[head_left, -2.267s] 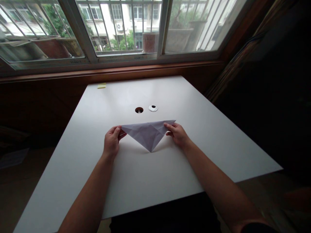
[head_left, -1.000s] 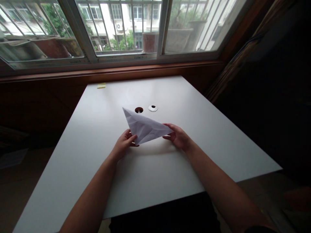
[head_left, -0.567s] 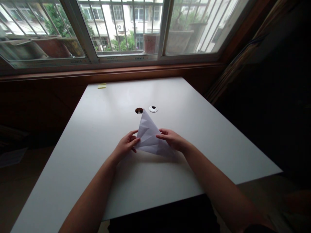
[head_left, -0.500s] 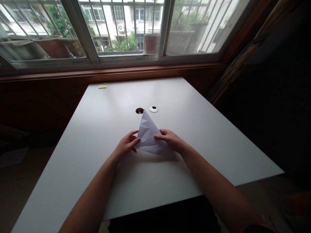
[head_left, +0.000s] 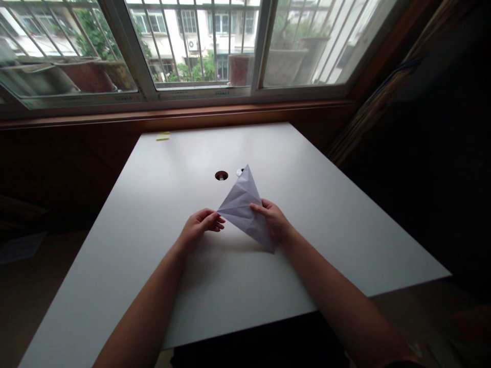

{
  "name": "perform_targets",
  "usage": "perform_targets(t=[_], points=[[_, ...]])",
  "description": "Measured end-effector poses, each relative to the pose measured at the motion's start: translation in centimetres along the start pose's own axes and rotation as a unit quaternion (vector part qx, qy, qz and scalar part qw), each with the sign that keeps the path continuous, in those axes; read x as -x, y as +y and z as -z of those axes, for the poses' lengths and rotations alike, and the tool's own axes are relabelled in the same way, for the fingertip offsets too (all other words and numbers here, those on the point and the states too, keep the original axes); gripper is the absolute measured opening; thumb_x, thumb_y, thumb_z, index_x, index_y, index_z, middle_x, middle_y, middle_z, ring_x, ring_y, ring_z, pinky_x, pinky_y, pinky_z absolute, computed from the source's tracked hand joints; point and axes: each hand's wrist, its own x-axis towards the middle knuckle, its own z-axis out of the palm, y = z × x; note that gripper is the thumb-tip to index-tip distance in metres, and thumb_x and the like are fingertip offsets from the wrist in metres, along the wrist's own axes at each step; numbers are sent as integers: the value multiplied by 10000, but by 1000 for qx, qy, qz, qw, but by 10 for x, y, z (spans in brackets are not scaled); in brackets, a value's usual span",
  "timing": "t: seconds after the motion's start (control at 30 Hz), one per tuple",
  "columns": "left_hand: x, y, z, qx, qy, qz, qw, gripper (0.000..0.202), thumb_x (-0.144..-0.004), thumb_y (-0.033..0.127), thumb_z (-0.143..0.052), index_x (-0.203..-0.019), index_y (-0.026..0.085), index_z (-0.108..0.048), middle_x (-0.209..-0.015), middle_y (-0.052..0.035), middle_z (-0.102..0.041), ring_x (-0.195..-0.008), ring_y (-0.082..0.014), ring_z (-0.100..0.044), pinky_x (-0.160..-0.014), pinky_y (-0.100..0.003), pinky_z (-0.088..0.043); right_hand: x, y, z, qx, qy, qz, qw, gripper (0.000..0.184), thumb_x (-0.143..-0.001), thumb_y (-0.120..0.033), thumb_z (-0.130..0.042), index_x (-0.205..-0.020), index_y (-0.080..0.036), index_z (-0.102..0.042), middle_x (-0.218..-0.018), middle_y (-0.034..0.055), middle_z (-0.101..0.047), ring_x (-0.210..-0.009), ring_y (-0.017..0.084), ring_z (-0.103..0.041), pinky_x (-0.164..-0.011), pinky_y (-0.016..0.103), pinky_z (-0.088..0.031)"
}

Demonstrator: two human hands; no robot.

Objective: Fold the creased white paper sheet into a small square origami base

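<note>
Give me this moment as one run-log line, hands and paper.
left hand: pinching corner of paper | right hand: gripping right side, thumb on top | paper: creased, triangular | yellow slip: far-left on white table

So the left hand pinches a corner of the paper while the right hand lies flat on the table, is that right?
Not quite: the head view shows the right hand holding the paper too. The left hand does pinch a corner.

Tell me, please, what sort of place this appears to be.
Probably a room in a home or small office: a white table with a round hole stands by a large window, and bars, pots and a neighbouring building show outside.
</note>
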Motion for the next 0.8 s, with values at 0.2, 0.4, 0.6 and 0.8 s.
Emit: perform_targets(t=[0.2,0.4,0.6,0.8], points=[[4,3,-6,-3,16,-36,999,305,-807,436,-712,-896,146,-686,-852,-96,-733,-731,-212,-701,-691,-348,-554,2,0,0,14,-5,-6,1000,338,-663,-377,-837,-923,-204,-708,-926,49,-764,-774,207,-704,-719,310,-550],[5,5,-6,-5,50,-68,996,300,-804,417,-722,-921,142,-692,-833,-88,-729,-730,-206,-695,-700,-346,-549,3,0,3,21,-20,-13,1000,394,-636,-385,-850,-966,-214,-717,-956,53,-764,-814,223,-707,-735,319,-556],[5,6,-6,-17,68,-79,994,292,-821,411,-702,-934,142,-696,-774,-73,-723,-704,-194,-683,-698,-345,-550,3,2,3,20,-23,-5,1000,370,-642,-366,-848,-956,-216,-722,-948,45,-761,-824,219,-700,-757,324,-546],[2,5,-5,-29,101,-86,991,294,-779,417,-739,-900,149,-720,-753,-68,-722,-689,-190,-671,-691,-343,-545,3,2,4,20,-29,-5,999,374,-629,-363,-855,-953,-224,-728,-932,32,-761,-811,212,-697,-767,329,-533]])
